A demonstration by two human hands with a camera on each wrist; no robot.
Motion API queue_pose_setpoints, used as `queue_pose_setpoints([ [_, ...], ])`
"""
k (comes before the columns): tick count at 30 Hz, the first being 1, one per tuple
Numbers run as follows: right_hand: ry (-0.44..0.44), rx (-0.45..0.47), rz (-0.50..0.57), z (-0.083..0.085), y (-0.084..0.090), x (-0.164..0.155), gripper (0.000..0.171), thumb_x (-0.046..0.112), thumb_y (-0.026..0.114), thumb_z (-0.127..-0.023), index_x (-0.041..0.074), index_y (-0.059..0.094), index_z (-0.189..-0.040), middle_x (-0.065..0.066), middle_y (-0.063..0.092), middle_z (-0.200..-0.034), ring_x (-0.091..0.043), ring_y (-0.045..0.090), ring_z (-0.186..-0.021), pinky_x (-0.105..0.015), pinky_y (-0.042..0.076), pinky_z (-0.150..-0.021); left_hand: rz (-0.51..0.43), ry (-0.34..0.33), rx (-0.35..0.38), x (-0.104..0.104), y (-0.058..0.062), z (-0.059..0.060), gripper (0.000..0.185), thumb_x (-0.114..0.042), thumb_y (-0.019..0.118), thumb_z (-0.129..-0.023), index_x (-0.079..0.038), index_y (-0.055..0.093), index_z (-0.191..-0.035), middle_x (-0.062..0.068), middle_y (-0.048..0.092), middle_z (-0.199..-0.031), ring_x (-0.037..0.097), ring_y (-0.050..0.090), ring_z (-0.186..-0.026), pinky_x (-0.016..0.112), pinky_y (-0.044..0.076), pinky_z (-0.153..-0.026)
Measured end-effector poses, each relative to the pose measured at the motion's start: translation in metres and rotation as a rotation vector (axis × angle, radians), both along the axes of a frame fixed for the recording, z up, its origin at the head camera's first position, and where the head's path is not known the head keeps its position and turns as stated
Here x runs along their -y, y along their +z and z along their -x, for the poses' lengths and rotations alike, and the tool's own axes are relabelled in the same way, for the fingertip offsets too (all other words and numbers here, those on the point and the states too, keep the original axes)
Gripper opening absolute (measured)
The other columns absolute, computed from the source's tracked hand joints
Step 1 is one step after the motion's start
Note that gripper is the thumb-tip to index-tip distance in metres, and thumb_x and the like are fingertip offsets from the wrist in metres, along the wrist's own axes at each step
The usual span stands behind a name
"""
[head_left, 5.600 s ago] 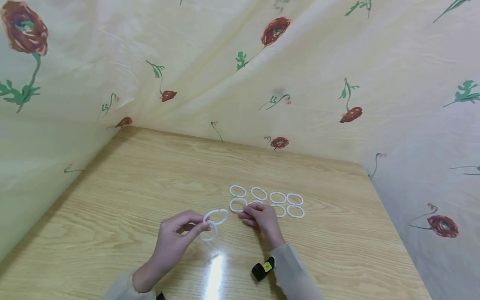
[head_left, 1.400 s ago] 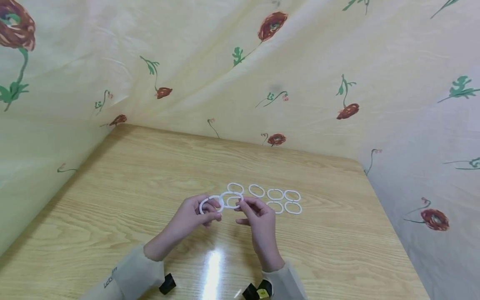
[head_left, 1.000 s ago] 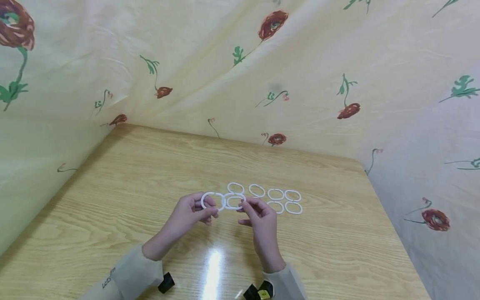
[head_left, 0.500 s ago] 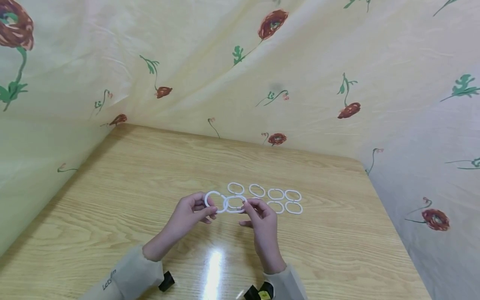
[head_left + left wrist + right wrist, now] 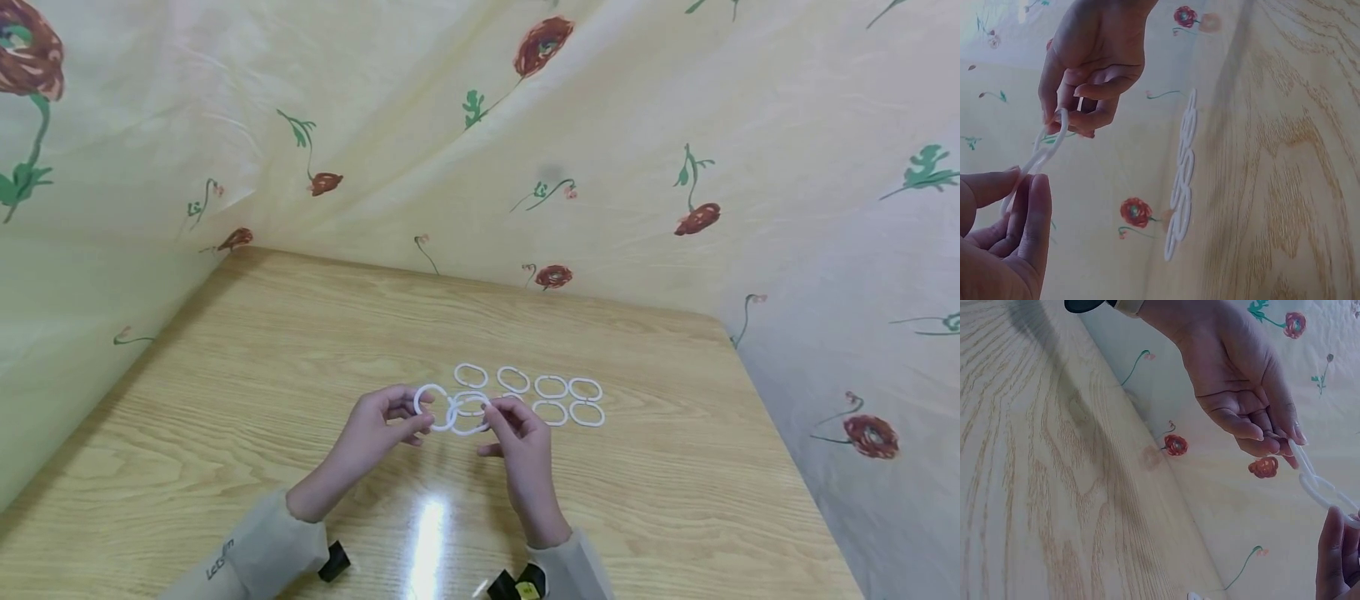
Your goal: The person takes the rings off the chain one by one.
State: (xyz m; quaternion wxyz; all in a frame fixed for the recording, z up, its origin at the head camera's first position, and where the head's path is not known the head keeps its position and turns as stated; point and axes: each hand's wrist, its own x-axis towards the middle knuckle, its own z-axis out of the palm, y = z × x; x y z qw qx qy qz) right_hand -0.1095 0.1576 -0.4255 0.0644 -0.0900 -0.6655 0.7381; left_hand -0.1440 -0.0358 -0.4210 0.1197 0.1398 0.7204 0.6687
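Two white oval rings, apparently plastic, hang linked end to end between the hands, just above the table. My left hand (image 5: 378, 429) pinches the left ring (image 5: 431, 387) between thumb and fingers. By its outer end, my right hand (image 5: 525, 446) pinches the right ring (image 5: 467, 433). From the side, the left wrist view shows the right hand (image 5: 1100, 56) above and the left hand (image 5: 1013, 240) below, the linked ring (image 5: 1060, 139) slanting between them. In the right wrist view the left hand (image 5: 1232, 381) is at the top, the right hand (image 5: 1338, 556) at the lower right corner.
Behind the hands, several loose white rings (image 5: 587, 424) lie flat in two rows on the wooden table (image 5: 675, 500). My right hand and the held rings partly cover the front row. A flowered cloth (image 5: 375, 125) walls the back and sides.
Earlier the left hand alone held both rings while the right hand was at the table rows. Now the right hand pinches one. Over the last second the linked rings shift slightly right and down.
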Motion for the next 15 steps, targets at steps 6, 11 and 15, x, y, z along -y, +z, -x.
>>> queue_pose_setpoints([
  [6, 0.023, -0.004, -0.035, -0.0002, -0.001, 0.0, 0.024, 0.008, 0.061, -0.094, -0.012, 0.059, -0.106, -0.001, 0.063, -0.088, -0.007, 0.061, -0.077, -0.02, 0.056, -0.054, -0.012, -0.001, 0.001, -0.0004, -0.003, 0.0004, 0.031, -0.001, 0.067, -0.088, 0.011, 0.061, -0.116, 0.013, 0.065, -0.088, 0.007, 0.065, -0.077, 0.026, 0.061, -0.068],
  [11, 0.025, -0.025, -0.067, 0.0005, -0.0032, 0.0002, 0.024, 0.009, 0.064, -0.093, -0.011, 0.06, -0.106, -0.002, 0.066, -0.09, -0.006, 0.063, -0.079, -0.022, 0.058, -0.057, -0.052, -0.011, 0.048, -0.0017, -0.0034, 0.0007, 0.034, 0.001, 0.064, -0.09, 0.016, 0.057, -0.12, 0.005, 0.064, -0.084, 0.004, 0.065, -0.072, 0.024, 0.061, -0.069],
  [15, 0.024, -0.042, -0.098, 0.0018, -0.006, 0.0006, 0.019, 0.006, 0.065, -0.091, -0.009, 0.063, -0.103, 0.0, 0.067, -0.088, -0.006, 0.064, -0.078, -0.022, 0.059, -0.059, -0.074, -0.032, 0.059, -0.0023, -0.0031, 0.0, 0.034, 0.002, 0.06, -0.092, 0.02, 0.054, -0.121, 0.001, 0.063, -0.08, 0.001, 0.063, -0.068, 0.023, 0.061, -0.069],
])
